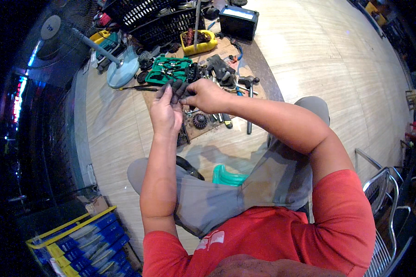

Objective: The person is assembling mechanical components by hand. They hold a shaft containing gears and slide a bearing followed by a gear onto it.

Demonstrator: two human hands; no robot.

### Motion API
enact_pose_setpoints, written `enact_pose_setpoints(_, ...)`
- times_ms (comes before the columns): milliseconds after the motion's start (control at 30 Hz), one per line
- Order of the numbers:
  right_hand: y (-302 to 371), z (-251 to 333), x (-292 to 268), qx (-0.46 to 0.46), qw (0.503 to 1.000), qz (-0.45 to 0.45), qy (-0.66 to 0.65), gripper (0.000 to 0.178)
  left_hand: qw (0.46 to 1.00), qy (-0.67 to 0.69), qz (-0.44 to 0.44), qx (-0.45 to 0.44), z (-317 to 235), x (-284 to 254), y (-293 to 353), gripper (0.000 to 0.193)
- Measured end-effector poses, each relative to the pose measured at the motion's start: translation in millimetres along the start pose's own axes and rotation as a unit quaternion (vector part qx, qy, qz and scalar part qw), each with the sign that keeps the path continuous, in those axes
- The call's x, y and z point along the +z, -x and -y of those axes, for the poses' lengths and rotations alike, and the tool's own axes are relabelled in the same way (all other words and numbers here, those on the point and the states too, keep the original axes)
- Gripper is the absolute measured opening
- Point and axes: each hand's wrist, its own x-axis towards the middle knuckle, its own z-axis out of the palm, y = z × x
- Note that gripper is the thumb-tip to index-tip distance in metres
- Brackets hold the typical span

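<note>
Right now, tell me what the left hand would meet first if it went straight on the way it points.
Likely the green tool case, ahead of the left hand, though the height between them is unclear.

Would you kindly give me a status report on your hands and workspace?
Left hand, right hand: together above the board. Dark item at their fingers: shape unclear. Beyond: open green tool case.

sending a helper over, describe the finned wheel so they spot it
Find the tan board beyond the gray trousers. Near its closest edge, below the right hand, lies the finned wheel. Unlike the long yellow-black handle nearby, it's round.
</note>
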Motion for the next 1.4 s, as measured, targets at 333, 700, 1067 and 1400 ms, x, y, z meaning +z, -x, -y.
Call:
enact_pose_setpoints(333, -3, -3, 8, 0.032, 0.999, -0.03, -0.014, 0.036, 0.997, 0.065, 0.009, 0.031, 0, 0, 2, 0.013)
enact_pose_setpoints(700, -1, 0, 15, 0.068, 0.977, 0.024, -0.201, 0.026, 0.993, 0.12, 0.01, 0.019, -2, -4, -1, 0.013)
enact_pose_setpoints(1067, -8, 7, -24, -0.082, 0.979, 0.182, 0.031, 0.015, 0.99, 0.033, 0.105, -0.085, -25, -11, 4, 0.012)
enact_pose_setpoints(1400, -8, 3, -39, -0.136, 0.929, 0.154, 0.308, 0.016, 0.792, -0.576, 0.19, -0.071, -13, 5, 24, 0.021)
